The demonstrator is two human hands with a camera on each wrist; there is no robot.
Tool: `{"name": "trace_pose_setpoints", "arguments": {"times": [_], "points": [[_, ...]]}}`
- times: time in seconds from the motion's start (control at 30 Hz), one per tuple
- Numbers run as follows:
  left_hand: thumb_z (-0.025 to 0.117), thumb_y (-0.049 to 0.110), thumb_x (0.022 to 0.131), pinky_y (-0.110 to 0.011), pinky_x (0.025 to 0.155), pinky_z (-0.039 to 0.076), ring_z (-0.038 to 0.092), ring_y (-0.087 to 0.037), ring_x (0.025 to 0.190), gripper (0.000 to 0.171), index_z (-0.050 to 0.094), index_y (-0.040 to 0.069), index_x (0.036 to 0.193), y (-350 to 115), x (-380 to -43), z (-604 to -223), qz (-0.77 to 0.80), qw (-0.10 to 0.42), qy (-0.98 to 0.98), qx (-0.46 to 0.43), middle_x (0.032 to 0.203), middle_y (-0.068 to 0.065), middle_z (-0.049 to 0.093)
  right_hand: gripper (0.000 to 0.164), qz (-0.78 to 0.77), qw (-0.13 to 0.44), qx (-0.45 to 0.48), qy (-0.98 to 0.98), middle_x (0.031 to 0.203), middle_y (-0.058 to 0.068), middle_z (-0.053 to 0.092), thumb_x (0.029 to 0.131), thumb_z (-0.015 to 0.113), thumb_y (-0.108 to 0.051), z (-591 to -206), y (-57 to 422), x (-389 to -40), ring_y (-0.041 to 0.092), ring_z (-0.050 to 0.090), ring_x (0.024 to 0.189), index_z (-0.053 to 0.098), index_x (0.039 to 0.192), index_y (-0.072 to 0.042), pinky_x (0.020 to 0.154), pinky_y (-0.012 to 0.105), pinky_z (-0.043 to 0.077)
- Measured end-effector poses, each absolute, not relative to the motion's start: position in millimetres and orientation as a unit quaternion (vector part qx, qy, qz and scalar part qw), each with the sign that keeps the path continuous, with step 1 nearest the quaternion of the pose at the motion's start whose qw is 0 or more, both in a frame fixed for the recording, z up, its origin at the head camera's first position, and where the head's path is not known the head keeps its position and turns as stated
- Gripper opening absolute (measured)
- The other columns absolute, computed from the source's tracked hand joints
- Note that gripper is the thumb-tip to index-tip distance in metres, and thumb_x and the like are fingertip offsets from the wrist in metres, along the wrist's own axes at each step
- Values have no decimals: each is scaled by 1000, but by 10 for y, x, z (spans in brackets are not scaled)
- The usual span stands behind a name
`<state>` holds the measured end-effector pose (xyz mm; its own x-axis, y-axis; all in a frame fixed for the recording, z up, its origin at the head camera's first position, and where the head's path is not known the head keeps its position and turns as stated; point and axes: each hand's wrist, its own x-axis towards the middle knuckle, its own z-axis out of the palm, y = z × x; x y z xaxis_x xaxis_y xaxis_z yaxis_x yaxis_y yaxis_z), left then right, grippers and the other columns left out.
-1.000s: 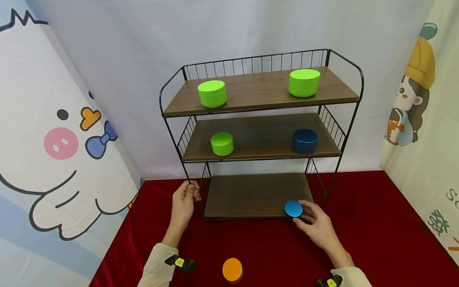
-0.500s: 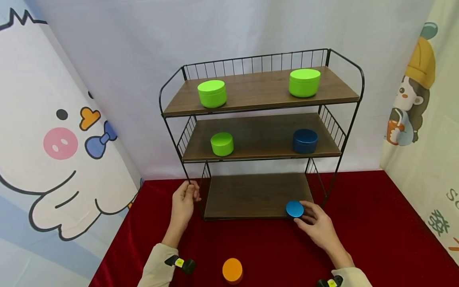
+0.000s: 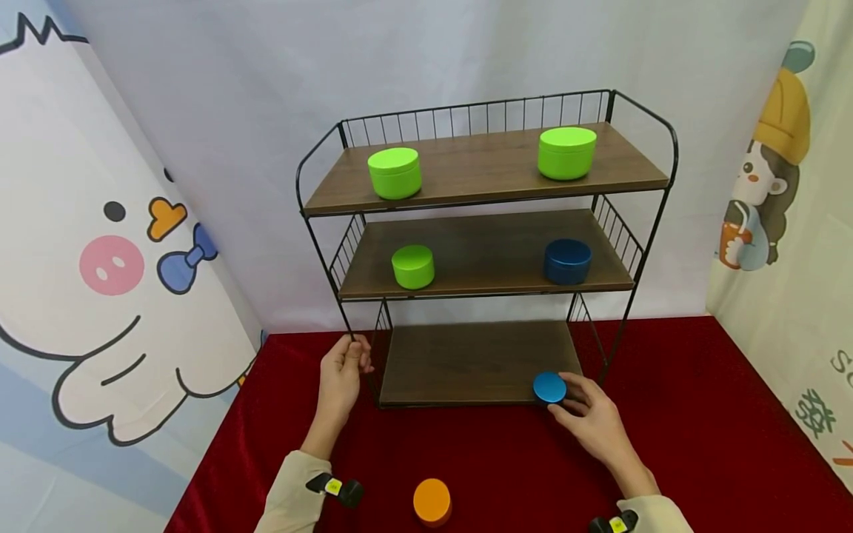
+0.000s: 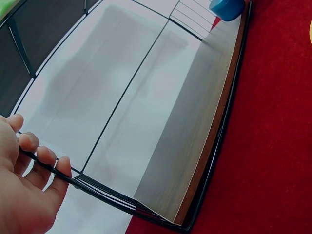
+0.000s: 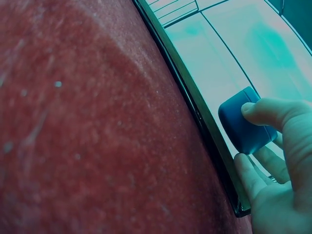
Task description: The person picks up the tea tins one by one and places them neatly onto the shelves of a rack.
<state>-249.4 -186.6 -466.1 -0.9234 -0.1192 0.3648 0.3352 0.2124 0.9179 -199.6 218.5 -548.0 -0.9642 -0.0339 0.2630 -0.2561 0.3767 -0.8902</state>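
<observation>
A three-tier shelf rack (image 3: 466, 363) with brown boards and a black wire frame stands in the middle of the head view. My left hand (image 3: 342, 374) grips its left front post below the middle board; in the left wrist view the fingers (image 4: 46, 155) curl round the black wire. At the lowest board's right front corner, my right hand (image 3: 589, 414) holds a small round blue tin (image 3: 549, 387) between thumb and fingers. The right wrist view shows the thumb on the side of this tin (image 5: 241, 119). Whether the tin touches the board is hard to tell.
Two green tins, left (image 3: 395, 174) and right (image 3: 566, 153), sit on the top board. The middle board bears a smaller green tin (image 3: 413, 267) and a dark blue tin (image 3: 567, 261). An orange tin (image 3: 432, 503) lies in front on the red cloth (image 3: 493, 459).
The blue tin has shifted very slightly right along the lowest board's front, with my right hand on it. My left hand keeps its place on the post.
</observation>
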Motion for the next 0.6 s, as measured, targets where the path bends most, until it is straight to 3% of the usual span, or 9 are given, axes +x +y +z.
{"name": "trace_pose_setpoints", "arguments": {"times": [0.43, 0.5, 0.6], "points": [[42, 20, 109, -24, 68, 55, 51, -15, 70, 33, 58, -7, 97, -1862, -2482, -4638, -626, 178, -756, -68, 76, -13, 48, 60, 543, 96, 71, -831, 140, 26, 52, 92, 76, -3, -5488, 2164, -2012, -21, 46, 110, 49, 145, 3, 94, 9, 49], [42, 20, 109, -24, 68, 55, 51, -14, 70, 34, 57, -8, 98, -1862, -2481, -4639, -626, 178, -756, -68, 76, -13, 48, 60, 538, 96, 66, -835, 140, 25, 52, 92, 76, -4, -5485, 2158, -2015, -12, 53, 114, 49, 145, 3, 95, 9, 49], [42, 19, 109, -23, 68, 55, 51, -14, 70, 35, 57, -10, 99, -1863, -2481, -4643, -624, 178, -758, -68, 76, -14, 48, 59, 536, 98, 63, -836, 140, 25, 52, 93, 76, -4, -5485, 2151, -2017, 17, 63, 122, 49, 145, 3, 95, 10, 49]]}}
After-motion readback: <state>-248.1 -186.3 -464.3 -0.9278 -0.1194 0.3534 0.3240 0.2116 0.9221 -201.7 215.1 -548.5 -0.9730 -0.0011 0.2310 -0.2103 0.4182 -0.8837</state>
